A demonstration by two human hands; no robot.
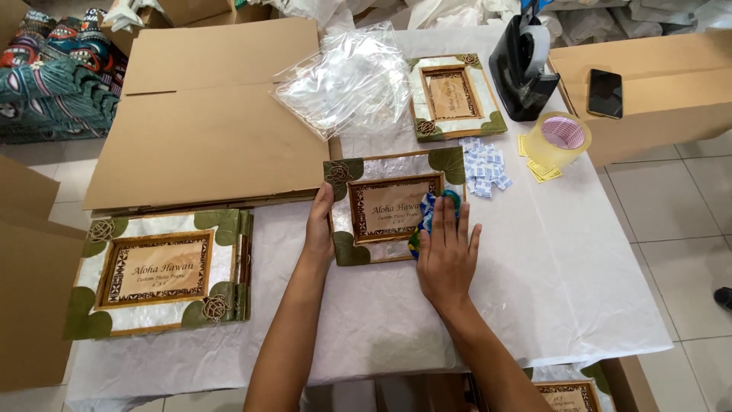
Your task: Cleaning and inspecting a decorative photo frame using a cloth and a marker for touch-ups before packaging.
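We press our right hand (pixel 446 255) flat, fingers together, on a blue-green cloth (pixel 428 217) over the picture frame (pixel 393 207) lying mid-bench (pixel 534 290); our left hand (pixel 320 225) grips the frame's left edge. We judge this a wiping step; next calls for steady strokes. Farther off lie plastic bags (pixel 347 80) and a tape roll (pixel 560 137).

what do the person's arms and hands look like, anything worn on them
Both arms are bare from the bottom edge of the picture to the fingers: no sleeves, gloves, watch or bracelets show. The left hand and right hand have no visible rings, and the nails look short and unpainted.
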